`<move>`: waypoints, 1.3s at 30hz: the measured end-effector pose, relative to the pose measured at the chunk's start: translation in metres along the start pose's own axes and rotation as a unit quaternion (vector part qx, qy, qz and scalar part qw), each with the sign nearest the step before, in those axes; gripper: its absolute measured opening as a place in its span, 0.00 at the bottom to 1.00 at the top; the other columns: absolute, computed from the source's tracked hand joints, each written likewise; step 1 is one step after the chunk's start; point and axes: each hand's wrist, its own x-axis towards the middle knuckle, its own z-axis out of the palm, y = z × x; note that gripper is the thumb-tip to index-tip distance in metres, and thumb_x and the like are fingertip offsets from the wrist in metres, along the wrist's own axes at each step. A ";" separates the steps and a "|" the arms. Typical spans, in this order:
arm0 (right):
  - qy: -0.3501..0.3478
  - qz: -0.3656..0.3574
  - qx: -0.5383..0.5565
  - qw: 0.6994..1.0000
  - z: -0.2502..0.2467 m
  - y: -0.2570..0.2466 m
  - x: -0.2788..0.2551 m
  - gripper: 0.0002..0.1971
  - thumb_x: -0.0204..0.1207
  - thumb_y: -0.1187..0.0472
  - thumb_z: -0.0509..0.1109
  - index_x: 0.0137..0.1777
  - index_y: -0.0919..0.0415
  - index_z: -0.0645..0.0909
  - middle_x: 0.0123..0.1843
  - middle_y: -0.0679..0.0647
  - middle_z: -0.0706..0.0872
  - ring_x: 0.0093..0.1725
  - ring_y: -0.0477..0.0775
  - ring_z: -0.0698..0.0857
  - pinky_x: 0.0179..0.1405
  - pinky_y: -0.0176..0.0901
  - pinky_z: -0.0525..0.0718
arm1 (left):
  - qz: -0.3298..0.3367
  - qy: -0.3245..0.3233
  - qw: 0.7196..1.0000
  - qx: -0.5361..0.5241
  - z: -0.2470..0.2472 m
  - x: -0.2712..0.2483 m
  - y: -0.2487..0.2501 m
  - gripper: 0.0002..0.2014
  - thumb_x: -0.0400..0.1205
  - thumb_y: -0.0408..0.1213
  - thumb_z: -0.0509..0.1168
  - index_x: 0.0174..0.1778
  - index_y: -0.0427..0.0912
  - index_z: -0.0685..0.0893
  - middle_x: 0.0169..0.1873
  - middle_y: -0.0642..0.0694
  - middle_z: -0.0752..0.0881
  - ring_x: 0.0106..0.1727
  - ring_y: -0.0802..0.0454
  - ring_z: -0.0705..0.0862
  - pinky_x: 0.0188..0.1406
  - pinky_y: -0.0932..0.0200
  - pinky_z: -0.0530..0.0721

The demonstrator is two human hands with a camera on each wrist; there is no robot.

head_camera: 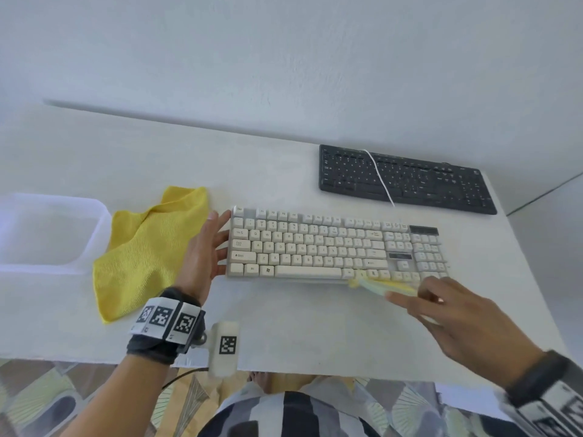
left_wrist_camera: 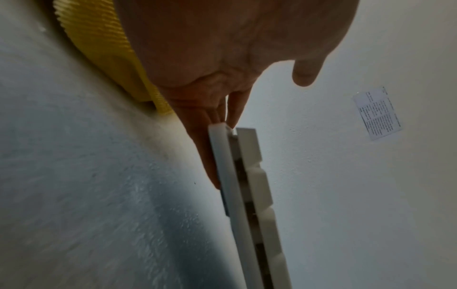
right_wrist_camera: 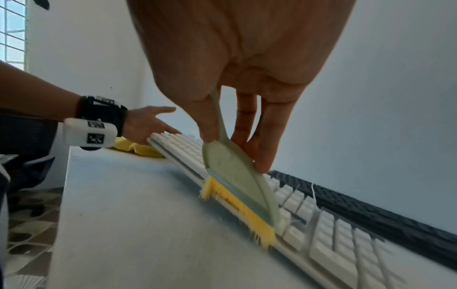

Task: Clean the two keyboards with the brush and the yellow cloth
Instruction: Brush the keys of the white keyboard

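Fingers [right_wrist_camera: 265, 136] of the right hand [head_camera: 467, 323] gripped the pale green, yellow-bristled brush [right_wrist_camera: 235, 181] at the lower-right edge of the white plastic keyboard [head_camera: 334, 244] at frame centre, while straight left hand [head_camera: 202, 250] fingers braced its left end beside the crumpled yellow cloth [head_camera: 148, 250].

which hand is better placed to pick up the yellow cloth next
Left. The left hand lies open against the white keyboard's left end, right beside the crumpled yellow microfibre cloth. The right hand grips the pale green yellow-bristled brush.
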 end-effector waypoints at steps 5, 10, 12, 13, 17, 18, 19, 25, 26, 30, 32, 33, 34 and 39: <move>0.048 -0.101 0.032 0.993 0.013 -0.034 0.019 0.36 0.64 0.71 0.76 0.71 0.43 0.78 0.44 0.50 0.75 0.40 0.50 0.75 0.15 0.37 0.75 | 0.038 0.016 0.999 0.028 0.004 -0.001 -0.001 0.29 0.75 0.68 0.64 0.68 0.57 0.87 0.55 0.48 0.94 0.54 0.45 0.94 0.43 0.50 0.90; 0.029 0.007 0.037 0.999 0.033 0.033 -0.003 0.36 0.64 0.71 0.81 0.70 0.42 0.79 0.41 0.47 0.73 0.36 0.48 0.73 0.20 0.31 0.76 | 0.061 0.031 0.996 0.055 0.004 0.002 -0.004 0.40 0.72 0.68 0.66 0.79 0.51 0.82 0.58 0.45 0.94 0.57 0.41 0.93 0.48 0.45 0.89; 0.022 0.041 0.015 0.999 0.030 0.059 -0.027 0.37 0.63 0.70 0.82 0.70 0.42 0.79 0.41 0.47 0.72 0.35 0.49 0.73 0.17 0.34 0.74 | 0.071 0.037 0.995 0.064 0.006 0.003 -0.004 0.41 0.70 0.69 0.66 0.78 0.51 0.82 0.57 0.45 0.94 0.57 0.42 0.93 0.45 0.48 0.89; 0.023 0.044 0.003 0.999 0.025 0.066 -0.036 0.37 0.62 0.70 0.83 0.70 0.42 0.79 0.40 0.48 0.73 0.35 0.50 0.73 0.15 0.36 0.73 | 0.075 0.040 0.994 0.067 0.007 0.003 -0.004 0.42 0.70 0.69 0.66 0.78 0.51 0.82 0.57 0.45 0.94 0.57 0.42 0.93 0.45 0.48 0.89; 0.053 -0.024 0.015 0.998 0.020 0.054 -0.033 0.33 0.67 0.69 0.76 0.70 0.42 0.79 0.43 0.49 0.75 0.38 0.50 0.75 0.15 0.41 0.79 | 0.088 0.071 0.991 0.070 0.010 0.004 -0.008 0.35 0.70 0.69 0.68 0.72 0.57 0.85 0.63 0.47 0.91 0.67 0.44 0.88 0.68 0.38 0.85; 0.057 -0.039 0.026 0.997 0.023 0.051 -0.027 0.32 0.68 0.69 0.74 0.71 0.42 0.78 0.43 0.50 0.75 0.39 0.50 0.75 0.17 0.42 0.80 | 0.092 0.079 0.990 0.074 0.010 0.005 -0.009 0.33 0.70 0.69 0.69 0.70 0.59 0.85 0.66 0.47 0.90 0.71 0.45 0.86 0.74 0.35 0.81; 0.057 -0.044 0.033 0.997 0.028 0.053 -0.023 0.32 0.69 0.68 0.74 0.71 0.41 0.78 0.44 0.50 0.75 0.40 0.51 0.76 0.18 0.42 0.81 | 0.097 0.086 0.988 0.080 0.012 0.005 -0.010 0.33 0.71 0.69 0.69 0.71 0.59 0.84 0.68 0.46 0.89 0.73 0.44 0.85 0.78 0.33 0.78; 0.024 0.039 0.027 0.999 0.026 0.124 -0.053 0.33 0.67 0.67 0.81 0.69 0.41 0.78 0.41 0.47 0.73 0.36 0.50 0.74 0.18 0.37 0.76 | 0.114 0.111 0.983 0.087 0.015 0.005 -0.013 0.32 0.70 0.67 0.71 0.68 0.56 0.87 0.67 0.44 0.89 0.72 0.43 0.85 0.78 0.32 0.77; 0.021 0.040 0.012 0.999 0.020 0.128 -0.059 0.33 0.66 0.67 0.82 0.68 0.41 0.79 0.40 0.47 0.73 0.35 0.50 0.74 0.17 0.36 0.75 | 0.120 0.118 0.982 0.091 0.016 0.005 -0.013 0.35 0.70 0.67 0.71 0.72 0.55 0.85 0.68 0.43 0.89 0.73 0.43 0.85 0.79 0.32 0.77; 0.042 -0.020 0.024 0.999 0.014 0.117 -0.059 0.27 0.73 0.65 0.74 0.70 0.41 0.79 0.42 0.47 0.74 0.37 0.49 0.74 0.19 0.38 0.77 | 0.143 0.134 0.972 0.129 0.020 0.003 -0.012 0.40 0.73 0.66 0.70 0.78 0.47 0.82 0.71 0.43 0.86 0.75 0.45 0.83 0.81 0.36 0.75; 0.034 -0.030 0.033 0.998 0.024 0.119 -0.053 0.27 0.75 0.66 0.71 0.71 0.40 0.78 0.43 0.47 0.74 0.38 0.48 0.73 0.19 0.39 0.79 | 0.147 0.141 0.968 0.146 0.023 0.002 -0.012 0.41 0.73 0.66 0.69 0.79 0.45 0.81 0.72 0.42 0.86 0.76 0.45 0.82 0.81 0.37 0.75; 0.033 -0.020 0.038 0.999 0.029 0.128 -0.052 0.28 0.74 0.66 0.73 0.71 0.40 0.78 0.43 0.47 0.74 0.38 0.48 0.73 0.19 0.39 0.79 | 0.147 0.143 0.966 0.157 0.024 0.001 -0.012 0.41 0.74 0.66 0.68 0.79 0.45 0.81 0.72 0.42 0.86 0.76 0.45 0.82 0.81 0.37 0.75; 0.036 -0.001 0.045 0.998 0.032 0.140 -0.055 0.29 0.72 0.67 0.76 0.70 0.40 0.77 0.42 0.47 0.73 0.37 0.48 0.73 0.20 0.39 0.79 | 0.147 0.142 0.965 0.166 0.026 0.001 -0.011 0.40 0.75 0.64 0.68 0.80 0.44 0.80 0.73 0.42 0.85 0.76 0.45 0.82 0.81 0.38 0.75; 0.031 0.045 0.021 0.998 0.018 0.187 -0.082 0.27 0.73 0.63 0.76 0.69 0.37 0.78 0.40 0.45 0.72 0.34 0.47 0.72 0.18 0.39 0.76 | 0.132 0.162 0.957 0.199 0.030 0.002 -0.014 0.24 0.90 0.44 0.66 0.81 0.40 0.78 0.71 0.41 0.85 0.72 0.45 0.82 0.76 0.45 0.77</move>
